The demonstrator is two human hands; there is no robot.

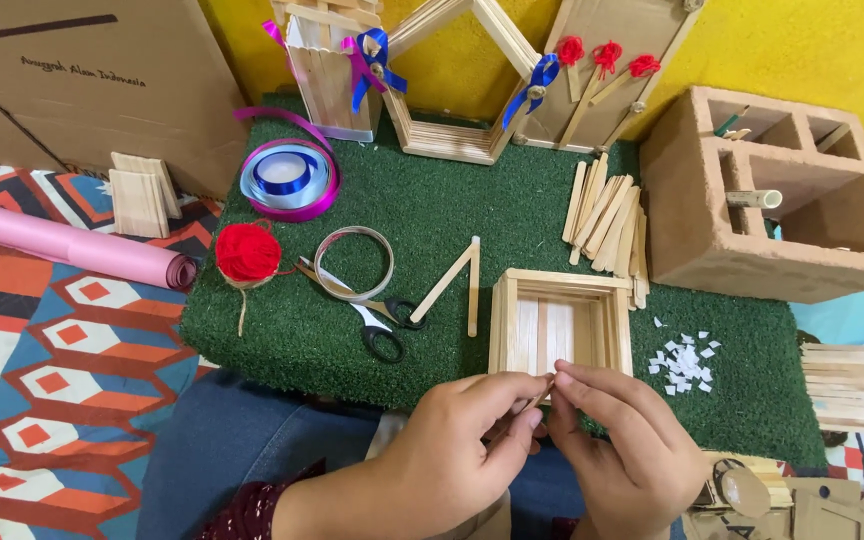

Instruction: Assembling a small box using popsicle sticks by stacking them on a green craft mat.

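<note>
My left hand (452, 450) and my right hand (622, 450) meet at the bottom middle, both pinching one thin wooden craft stick (535, 400) between their fingertips. Just beyond them a square open box of craft sticks (560, 330) lies on a green turf mat (432, 220). Two loose sticks forming a corner (460, 283) lie left of the box. A pile of loose craft sticks (607, 215) rests behind the box.
Scissors (372, 315), a red yarn ball (247, 252), a wire ring (354, 262) and ribbon rolls (287, 175) lie on the mat's left. White paper bits (684, 360) lie right. A hollow brown block (772, 190), stick frames (452, 80), a pink roll (67, 245) and cardboard surround it.
</note>
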